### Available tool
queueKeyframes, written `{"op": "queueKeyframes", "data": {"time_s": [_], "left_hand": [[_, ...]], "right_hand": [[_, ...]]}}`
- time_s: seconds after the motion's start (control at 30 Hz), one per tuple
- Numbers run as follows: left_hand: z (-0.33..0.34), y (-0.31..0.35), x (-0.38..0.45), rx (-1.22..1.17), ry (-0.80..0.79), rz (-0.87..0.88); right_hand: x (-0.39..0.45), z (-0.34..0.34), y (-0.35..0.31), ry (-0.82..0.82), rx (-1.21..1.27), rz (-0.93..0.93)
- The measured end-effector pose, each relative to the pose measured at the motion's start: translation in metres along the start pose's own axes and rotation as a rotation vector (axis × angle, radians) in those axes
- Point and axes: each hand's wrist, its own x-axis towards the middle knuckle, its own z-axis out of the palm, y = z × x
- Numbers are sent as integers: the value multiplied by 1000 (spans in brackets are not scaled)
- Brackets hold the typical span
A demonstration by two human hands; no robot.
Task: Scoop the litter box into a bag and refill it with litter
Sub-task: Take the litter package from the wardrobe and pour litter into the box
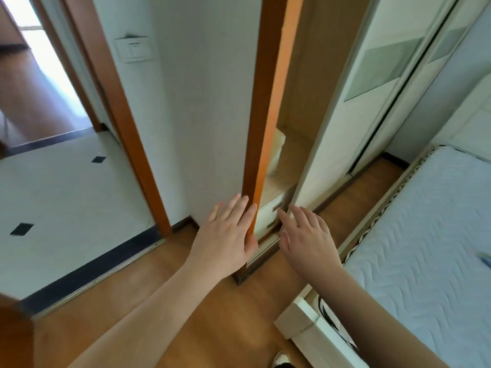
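A tall wooden door with an orange-brown edge stands open on the wood-plank floor, edge-on to the camera, its white wallpapered face turned left. Behind it, in the gap, a cream cushion-like shape and white drawer fronts show dimly. To the right rises a white sliding wardrobe with frosted panels, and along the right edge of the floor lies a pale blue quilted mattress on a white bed frame. At left, a doorway with a dark threshold strip opens onto white floor tiles with small black insets; a white wall switch sits beside the brown door frame. No litter box, bag or litter is in view.

The left hand lies flat against the door's edge low down, fingers straight and close together, holding nothing. The right hand hovers just beside the door, fingers spread and relaxed, near the drawer fronts; whether it touches them cannot be told
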Motion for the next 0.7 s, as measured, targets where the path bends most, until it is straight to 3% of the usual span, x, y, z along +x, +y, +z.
{"op": "queueKeyframes", "data": {"time_s": [0.4, 0.7], "left_hand": [[5, 75, 144, 65, -18, 11], [16, 102, 236, 118, 18, -66]], "right_hand": [[67, 15, 131, 89, 54, 14], [124, 28, 215, 51, 86, -17]]}}
